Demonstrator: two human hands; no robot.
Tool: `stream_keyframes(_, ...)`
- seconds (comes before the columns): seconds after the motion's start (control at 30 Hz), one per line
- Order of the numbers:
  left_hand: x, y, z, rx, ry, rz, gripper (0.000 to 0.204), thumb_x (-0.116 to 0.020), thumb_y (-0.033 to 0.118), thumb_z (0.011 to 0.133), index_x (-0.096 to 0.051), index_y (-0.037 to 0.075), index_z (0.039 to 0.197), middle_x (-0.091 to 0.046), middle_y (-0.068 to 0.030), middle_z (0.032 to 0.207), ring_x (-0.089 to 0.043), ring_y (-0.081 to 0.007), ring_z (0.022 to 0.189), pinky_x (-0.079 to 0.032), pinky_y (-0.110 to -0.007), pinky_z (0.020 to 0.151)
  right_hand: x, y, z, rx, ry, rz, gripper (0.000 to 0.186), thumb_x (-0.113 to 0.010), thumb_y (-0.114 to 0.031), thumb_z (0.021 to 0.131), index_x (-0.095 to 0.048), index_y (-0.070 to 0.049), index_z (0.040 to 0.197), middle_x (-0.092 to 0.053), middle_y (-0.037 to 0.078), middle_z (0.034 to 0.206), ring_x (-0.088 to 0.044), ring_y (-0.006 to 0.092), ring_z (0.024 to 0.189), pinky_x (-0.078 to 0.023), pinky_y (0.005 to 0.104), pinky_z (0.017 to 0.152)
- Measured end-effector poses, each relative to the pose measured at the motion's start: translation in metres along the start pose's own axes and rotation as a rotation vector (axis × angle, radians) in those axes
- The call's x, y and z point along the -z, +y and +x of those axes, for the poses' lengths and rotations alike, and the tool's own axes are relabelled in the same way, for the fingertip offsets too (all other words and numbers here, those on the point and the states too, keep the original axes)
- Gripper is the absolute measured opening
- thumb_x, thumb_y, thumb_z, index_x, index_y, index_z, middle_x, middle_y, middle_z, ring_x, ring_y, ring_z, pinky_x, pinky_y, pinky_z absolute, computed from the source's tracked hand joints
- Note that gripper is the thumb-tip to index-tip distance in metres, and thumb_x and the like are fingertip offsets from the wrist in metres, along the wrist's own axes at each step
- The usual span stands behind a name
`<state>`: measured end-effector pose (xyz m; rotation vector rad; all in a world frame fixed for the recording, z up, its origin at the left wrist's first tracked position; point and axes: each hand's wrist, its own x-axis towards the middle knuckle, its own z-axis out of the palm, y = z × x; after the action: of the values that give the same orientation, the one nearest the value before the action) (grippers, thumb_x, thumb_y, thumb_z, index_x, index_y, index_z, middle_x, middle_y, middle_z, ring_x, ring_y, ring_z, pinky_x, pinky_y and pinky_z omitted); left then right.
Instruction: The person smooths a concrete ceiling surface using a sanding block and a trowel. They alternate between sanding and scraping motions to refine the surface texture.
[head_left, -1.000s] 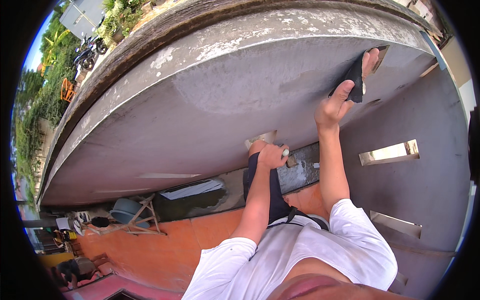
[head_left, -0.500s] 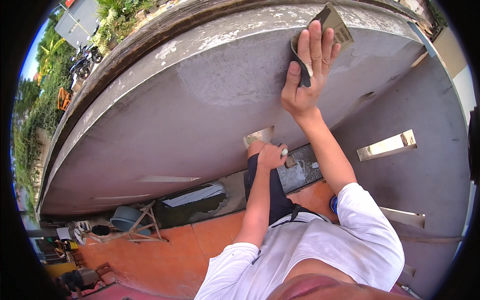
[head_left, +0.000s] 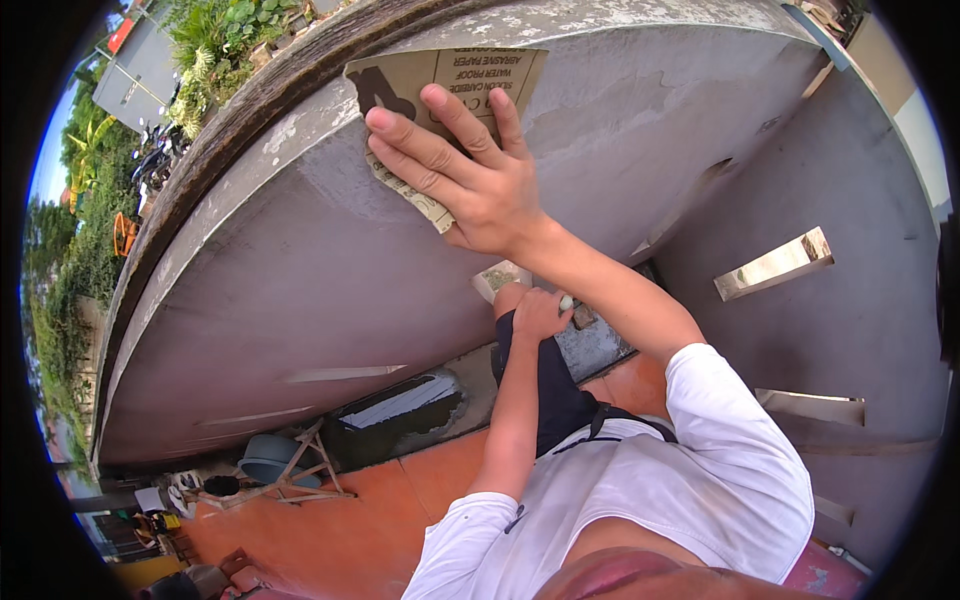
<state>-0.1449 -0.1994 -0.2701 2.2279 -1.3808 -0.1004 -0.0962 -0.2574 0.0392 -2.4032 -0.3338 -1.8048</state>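
Observation:
My right hand [head_left: 490, 195] presses a brown sheet of sandpaper [head_left: 490, 75] against the upper part of a grey plastered wall [head_left: 300, 270]. Its fingers are spread over the sheet, and a folded or torn strip of the paper pokes out under them, so the hand holds it while lying mostly flat. The thumb is hidden. Down by my bent knee, my left hand [head_left: 541, 314] is closed round something with a pale, rounded end [head_left: 566, 302]. The rest of that thing is covered by the fingers.
A wooden beam [head_left: 250, 110] runs along the wall's top. Openings pierce the walls, one slot [head_left: 775, 265] at the right. Below lie a wet trough [head_left: 400, 415] and an orange floor [head_left: 400, 500]. A grey basin [head_left: 272, 462] sits by a wooden stand [head_left: 305, 465].
My right hand has swept left along the wall with the sandpaper, its fingers turning leftward, and more of the sheet shows. The left hand stays by the knee.

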Motion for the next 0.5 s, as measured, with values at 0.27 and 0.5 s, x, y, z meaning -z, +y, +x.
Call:
stream_keyframes(0.27, 0.005, -0.014, -0.032, 0.075, -0.056, -0.056, 0.018, -0.067, 0.032, 0.089, -0.07, 0.018, 0.101, -0.067, -0.0184, 0.073, -0.068, -0.038, 0.079, -0.053, -0.05, 0.079, 0.088, 0.154, -0.027, -0.425, 0.352, -0.269, 0.046, -0.041, -0.023, 0.111, -0.049, -0.001, 0.15, -0.05, 0.007, 0.158, -0.034, 0.0308, 0.153, -0.013, 0.0524, 0.127)
stream_keyframes(0.5, 0.011, -0.02, -0.044, 0.074, -0.021, -0.055, 0.02, -0.069, 0.031, 0.087, -0.071, 0.018, 0.102, -0.069, -0.0224, 0.091, -0.068, -0.0394, 0.086, -0.053, -0.05, 0.081, 0.041, 0.083, 0.001, -0.418, 0.463, 0.056, 0.049, -0.04, -0.02, 0.11, -0.043, 0.0, 0.154, -0.043, 0.012, 0.162, -0.026, 0.0342, 0.156, -0.012, 0.0503, 0.127)
